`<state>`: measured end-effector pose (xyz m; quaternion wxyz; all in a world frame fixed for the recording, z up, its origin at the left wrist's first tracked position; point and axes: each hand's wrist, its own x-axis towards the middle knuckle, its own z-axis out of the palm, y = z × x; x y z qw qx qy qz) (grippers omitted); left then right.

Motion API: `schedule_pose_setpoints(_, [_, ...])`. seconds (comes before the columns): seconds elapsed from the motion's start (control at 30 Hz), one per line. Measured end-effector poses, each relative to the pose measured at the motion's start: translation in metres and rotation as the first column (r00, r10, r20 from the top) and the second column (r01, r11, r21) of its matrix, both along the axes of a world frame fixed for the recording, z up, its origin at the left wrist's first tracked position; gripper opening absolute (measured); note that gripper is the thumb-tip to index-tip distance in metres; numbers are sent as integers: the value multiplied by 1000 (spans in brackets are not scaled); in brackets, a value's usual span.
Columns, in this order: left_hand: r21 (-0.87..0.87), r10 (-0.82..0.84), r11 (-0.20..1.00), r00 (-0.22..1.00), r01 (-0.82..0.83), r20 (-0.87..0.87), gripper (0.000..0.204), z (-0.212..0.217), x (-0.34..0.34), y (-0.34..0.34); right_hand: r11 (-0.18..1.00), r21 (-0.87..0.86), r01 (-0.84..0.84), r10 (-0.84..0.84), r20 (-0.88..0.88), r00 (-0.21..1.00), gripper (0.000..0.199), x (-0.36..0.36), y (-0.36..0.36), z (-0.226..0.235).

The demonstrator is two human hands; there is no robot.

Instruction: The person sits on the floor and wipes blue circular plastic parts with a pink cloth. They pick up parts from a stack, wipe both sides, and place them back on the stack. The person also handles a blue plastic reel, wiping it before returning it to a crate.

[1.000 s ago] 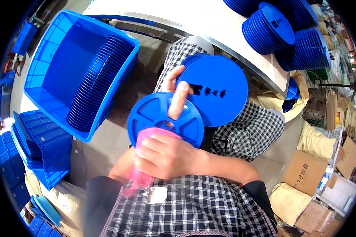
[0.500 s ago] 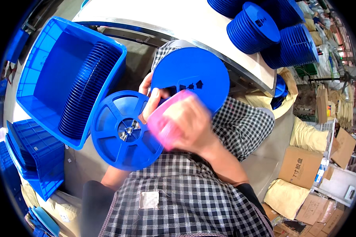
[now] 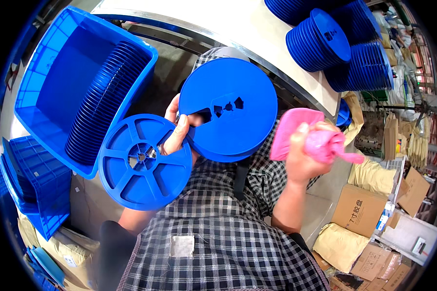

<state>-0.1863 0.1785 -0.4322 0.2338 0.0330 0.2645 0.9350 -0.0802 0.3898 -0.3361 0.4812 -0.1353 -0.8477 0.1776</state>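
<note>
My left hand (image 3: 178, 133) is closed on two blue plastic reel discs at its near side. One is a broad, mostly solid disc (image 3: 238, 131) with small cutouts near its centre; a finger shows through its larger opening. A second edge shows below it. The other, a spoked disc (image 3: 152, 178) with wide windows, tilts to the left under my thumb. Away to the right, my right hand (image 3: 300, 162) is closed round a bunched pink cloth (image 3: 296, 131), clear of the discs.
A blue crate (image 3: 65, 77) at the left holds a row of blue discs (image 3: 107, 99). More blue crates (image 3: 48, 177) stand below it. Stacks of blue reels (image 3: 310, 41) sit on the white table (image 3: 228, 19) ahead. Cardboard boxes (image 3: 344, 213) and sacks lie at the right.
My right hand has swung right with the pink cloth, off the discs. The spoked disc has shifted slightly left, and the solid disc has turned a little in my left hand.
</note>
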Motion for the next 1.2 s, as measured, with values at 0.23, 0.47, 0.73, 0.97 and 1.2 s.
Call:
schedule_pose_setpoints(0.23, [-326,171,924,979,-198,-107,49,-13,5,12,876,120,-468,434,228,871,41,-67,-88,-21])
schedule_pose_setpoints(0.47, [-332,33,939,985,-89,-169,53,-22,1,-6,961,112,-252,227,196,954,32,-145,-4,-24])
schedule_pose_setpoints(0.73, [-452,-64,892,990,-1,-129,45,-13,6,-5,881,9,-473,461,212,862,39,-34,-77,-33])
schedule_pose_setpoints(0.97, [-431,-20,902,995,-25,-100,51,0,1,-5,1000,0,-28,28,100,995,27,-99,9,-28])
schedule_pose_setpoints(1.2, [-353,-62,935,997,45,-38,49,2,6,-1,947,64,-314,302,149,941,35,-111,-59,-25])
